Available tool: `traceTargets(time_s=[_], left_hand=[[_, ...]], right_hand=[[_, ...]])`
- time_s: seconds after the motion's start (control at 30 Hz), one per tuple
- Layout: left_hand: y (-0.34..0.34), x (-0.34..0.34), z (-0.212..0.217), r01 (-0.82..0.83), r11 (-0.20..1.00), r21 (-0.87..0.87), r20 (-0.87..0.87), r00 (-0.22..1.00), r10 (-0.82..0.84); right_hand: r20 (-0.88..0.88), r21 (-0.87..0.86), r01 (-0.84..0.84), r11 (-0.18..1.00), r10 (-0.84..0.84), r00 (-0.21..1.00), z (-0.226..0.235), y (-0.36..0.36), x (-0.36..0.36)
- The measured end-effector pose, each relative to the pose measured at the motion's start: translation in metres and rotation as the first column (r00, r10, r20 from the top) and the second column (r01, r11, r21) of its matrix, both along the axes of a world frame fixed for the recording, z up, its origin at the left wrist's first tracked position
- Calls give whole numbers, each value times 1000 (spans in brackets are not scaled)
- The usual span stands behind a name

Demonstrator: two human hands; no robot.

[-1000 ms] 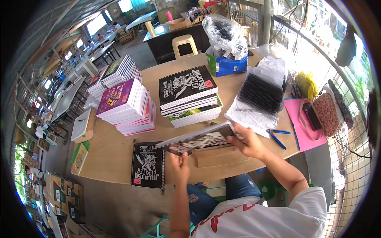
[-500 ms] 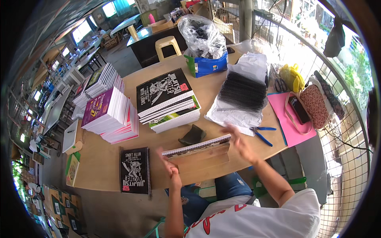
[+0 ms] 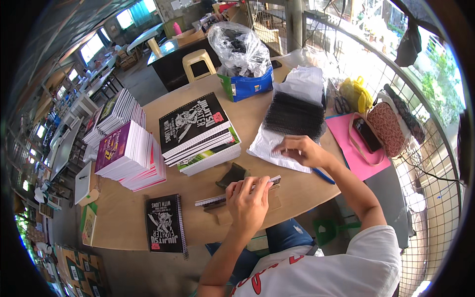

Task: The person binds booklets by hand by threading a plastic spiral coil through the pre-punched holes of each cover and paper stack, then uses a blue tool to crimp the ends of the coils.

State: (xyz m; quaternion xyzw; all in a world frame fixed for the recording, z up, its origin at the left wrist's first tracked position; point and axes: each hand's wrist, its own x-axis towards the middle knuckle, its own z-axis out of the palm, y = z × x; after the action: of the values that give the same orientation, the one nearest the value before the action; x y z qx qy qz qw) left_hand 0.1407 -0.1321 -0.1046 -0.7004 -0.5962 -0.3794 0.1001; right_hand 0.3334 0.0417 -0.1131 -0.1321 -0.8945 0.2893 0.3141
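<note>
My left hand (image 3: 247, 200) is closed over the top edge of an unbound book (image 3: 210, 201), a sheaf of pages stood on edge. Much of the book is behind my hand. Fingers loosely bent and apart, my right hand (image 3: 305, 151) hovers above the white sheet (image 3: 269, 148), close to a bed of black binding coils (image 3: 294, 114); nothing shows in it. Blue-handled pliers (image 3: 324, 175) lie partly behind my right forearm. A dark scrap of material (image 3: 232, 174) sits just beyond the book. To the left lies a coil-bound black book (image 3: 164, 222).
Stacked black-covered books (image 3: 193, 126) stand mid-table, with purple-covered books (image 3: 121, 151) to their left. Behind sits a blue box (image 3: 250, 86) with a clear plastic bag. A pink folder (image 3: 349, 143), phone (image 3: 367, 133) and patterned pouch (image 3: 388, 129) lie right, near a wire fence.
My left hand has moved right and closed on the book's top edge. My right hand has left the book's right end and moved up to the coils. The view has shifted slightly.
</note>
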Motion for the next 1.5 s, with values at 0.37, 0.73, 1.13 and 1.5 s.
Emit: traceTargets(time_s=[0.37, 0.73, 1.13, 1.5], left_hand=[[-2, 0, 0, 77, 996, 37, 50, 996, -79], [-5, -1, -1, 63, 997, 38, 18, 998, -64], [-16, -11, -22, 178, 964, 198, -166, 975, -146], [-18, -9, -22, 191, 954, 230, -152, 976, -158]], right_hand=[[-46, -141, -35, 989, 29, 999, 19, -47, 6], [24, -155, -44, 987, 49, 999, 21, -51, 5], [2, -152, -179, 972, 181, 983, 23, -58, 11], [83, -50, -198, 979, 201, 976, 32, -60, 14]])
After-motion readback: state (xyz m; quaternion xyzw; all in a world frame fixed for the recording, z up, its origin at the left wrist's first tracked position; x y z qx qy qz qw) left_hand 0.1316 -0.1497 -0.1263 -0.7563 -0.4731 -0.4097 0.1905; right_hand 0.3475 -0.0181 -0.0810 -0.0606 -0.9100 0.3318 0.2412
